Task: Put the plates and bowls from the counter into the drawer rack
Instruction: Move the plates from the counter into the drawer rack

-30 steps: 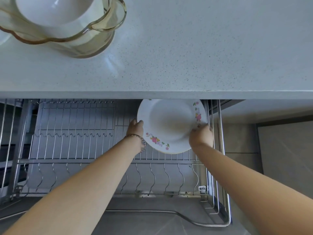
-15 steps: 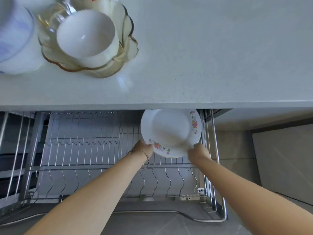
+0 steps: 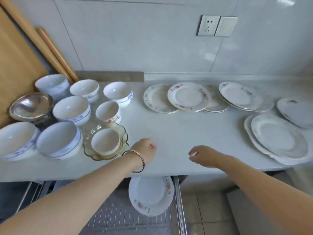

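A floral white plate [image 3: 150, 195] stands in the wire drawer rack [image 3: 118, 216] below the counter edge. My left hand [image 3: 144, 150] and my right hand [image 3: 205, 156] hover over the front of the white counter [image 3: 177, 133], fingers loosely curled, holding nothing. Several bowls [image 3: 71, 109] crowd the counter's left side, with a small bowl inside an amber glass dish [image 3: 105, 143] just left of my left hand. Several floral plates [image 3: 188, 96] lie along the back, and larger plates [image 3: 277, 138] sit at the right.
A steel bowl [image 3: 30, 106] sits among the bowls. A wooden board [image 3: 15, 65] and rolling pins [image 3: 55, 53] lean at the back left. A wall socket [image 3: 216, 25] is on the tiled wall. Floor tiles [image 3: 208, 212] show right of the drawer.
Both hands let go of the floral plate, which now stands in the rack, and rose above the counter. My view lifted from the drawer to the countertop.
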`<state>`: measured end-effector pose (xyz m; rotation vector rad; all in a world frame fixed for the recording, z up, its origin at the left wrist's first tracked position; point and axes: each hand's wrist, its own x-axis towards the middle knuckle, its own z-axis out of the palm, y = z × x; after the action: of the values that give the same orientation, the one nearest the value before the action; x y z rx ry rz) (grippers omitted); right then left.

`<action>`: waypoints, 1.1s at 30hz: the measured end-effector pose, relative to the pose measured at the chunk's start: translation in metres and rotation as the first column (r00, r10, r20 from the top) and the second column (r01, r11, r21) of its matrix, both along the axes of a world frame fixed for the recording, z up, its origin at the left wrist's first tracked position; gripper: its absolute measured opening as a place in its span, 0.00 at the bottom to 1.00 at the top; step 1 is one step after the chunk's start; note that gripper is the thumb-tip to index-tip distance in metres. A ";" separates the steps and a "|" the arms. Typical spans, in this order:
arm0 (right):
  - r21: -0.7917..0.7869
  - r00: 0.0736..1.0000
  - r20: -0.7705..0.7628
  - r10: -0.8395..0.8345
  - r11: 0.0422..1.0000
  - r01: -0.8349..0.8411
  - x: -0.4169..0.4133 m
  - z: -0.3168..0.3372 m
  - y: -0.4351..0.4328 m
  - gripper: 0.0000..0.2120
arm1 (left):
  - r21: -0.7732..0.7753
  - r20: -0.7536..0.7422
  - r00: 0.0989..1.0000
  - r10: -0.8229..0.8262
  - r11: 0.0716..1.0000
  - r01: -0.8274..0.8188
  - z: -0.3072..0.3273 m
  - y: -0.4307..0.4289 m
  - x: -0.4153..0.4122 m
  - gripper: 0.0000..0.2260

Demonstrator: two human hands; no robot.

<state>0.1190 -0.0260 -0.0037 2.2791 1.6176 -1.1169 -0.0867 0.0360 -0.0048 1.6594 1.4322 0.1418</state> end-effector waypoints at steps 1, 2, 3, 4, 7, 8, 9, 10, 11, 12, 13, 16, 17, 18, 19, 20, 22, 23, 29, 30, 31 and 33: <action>0.045 0.999 -0.003 -0.039 0.998 0.039 0.014 0.008 0.011 0.17 | 0.029 0.011 0.999 0.032 0.999 -0.032 0.010 0.010 0.012 0.09; 0.084 0.997 -0.006 -0.075 0.994 0.075 0.029 0.014 0.022 0.16 | 0.047 0.027 0.997 0.070 0.996 -0.071 0.016 0.020 0.023 0.10; 0.113 0.994 -0.014 -0.109 0.988 0.110 0.042 0.018 0.033 0.16 | 0.045 0.055 0.993 0.109 0.993 -0.112 0.021 0.030 0.036 0.10; 0.136 0.990 -0.028 -0.137 0.981 0.140 0.057 0.019 0.045 0.16 | 0.023 0.088 0.985 0.148 0.988 -0.150 0.021 0.040 0.050 0.09; 0.181 0.979 -0.039 -0.198 0.963 0.202 0.101 0.010 0.089 0.19 | -0.075 0.166 0.942 0.291 0.956 -0.283 0.011 0.071 0.097 0.10; 0.204 0.977 -0.033 -0.213 0.955 0.215 0.117 0.003 0.106 0.19 | -0.092 0.177 0.923 0.341 0.940 -0.329 0.005 0.083 0.113 0.11; 0.231 0.973 -0.029 -0.228 0.946 0.229 0.132 -0.003 0.123 0.20 | -0.103 0.178 0.907 0.382 0.924 -0.369 -0.001 0.095 0.129 0.13; 0.258 0.969 -0.030 -0.247 0.934 0.246 0.148 -0.010 0.141 0.21 | -0.110 0.171 0.900 0.401 0.916 -0.387 -0.007 0.108 0.144 0.15; 0.278 0.962 -0.044 -0.268 0.922 0.269 0.163 -0.016 0.158 0.21 | -0.102 0.167 0.899 0.404 0.914 -0.392 -0.012 0.121 0.160 0.16; 0.286 0.957 -0.064 -0.284 0.913 0.290 0.177 -0.023 0.174 0.22 | -0.086 0.155 0.901 0.406 0.914 -0.397 -0.019 0.135 0.173 0.17; 0.285 0.950 -0.088 -0.298 0.907 0.311 0.190 -0.030 0.190 0.22 | -0.060 0.128 0.901 0.414 0.910 -0.410 -0.023 0.148 0.185 0.17; 0.268 0.936 -0.154 -0.316 0.899 0.348 0.220 -0.051 0.229 0.24 | -0.034 0.052 0.865 0.499 0.866 -0.498 -0.036 0.183 0.209 0.19; 0.270 0.932 -0.188 -0.311 0.896 0.353 0.226 -0.057 0.238 0.26 | -0.039 0.036 0.854 0.520 0.854 -0.518 -0.040 0.194 0.213 0.20; 0.272 0.922 -0.232 -0.309 0.890 0.367 0.231 -0.063 0.246 0.28 | -0.056 0.027 0.849 0.528 0.849 -0.526 -0.045 0.203 0.217 0.20; 0.274 0.905 -0.286 -0.314 0.879 0.391 0.235 -0.068 0.253 0.30 | -0.075 0.028 0.847 0.531 0.846 -0.528 -0.049 0.212 0.220 0.20; 0.267 0.879 -0.340 -0.333 0.862 0.430 0.239 -0.072 0.258 0.32 | -0.103 0.037 0.838 0.544 0.836 -0.538 -0.053 0.221 0.223 0.19; 0.237 0.819 -0.434 -0.375 0.830 0.505 0.245 -0.080 0.263 0.33 | -0.189 0.076 0.805 0.588 0.801 -0.568 -0.060 0.230 0.228 0.17; 0.232 0.808 -0.455 -0.374 0.826 0.513 0.249 -0.085 0.263 0.31 | -0.216 0.088 0.789 0.608 0.785 -0.581 -0.065 0.233 0.230 0.17; 0.268 0.804 -0.492 -0.332 0.821 0.504 0.251 -0.085 0.258 0.20 | -0.226 0.143 0.747 0.649 0.756 -0.614 -0.069 0.229 0.227 0.12; 0.275 0.805 -0.493 -0.329 0.819 0.503 0.249 -0.080 0.254 0.20 | -0.229 0.157 0.738 0.656 0.751 -0.619 -0.068 0.225 0.225 0.12; 0.281 0.807 -0.492 -0.326 0.818 0.502 0.246 -0.076 0.249 0.20 | -0.237 0.177 0.728 0.662 0.747 -0.622 -0.065 0.219 0.223 0.12; 0.285 0.808 -0.489 -0.328 0.816 0.503 0.239 -0.068 0.232 0.20 | -0.240 0.220 0.721 0.657 0.753 -0.613 -0.060 0.204 0.213 0.12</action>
<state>0.3579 0.2061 -0.0716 2.9492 1.6346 -1.6007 0.1267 0.2402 -0.0644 0.9039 1.6786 0.6298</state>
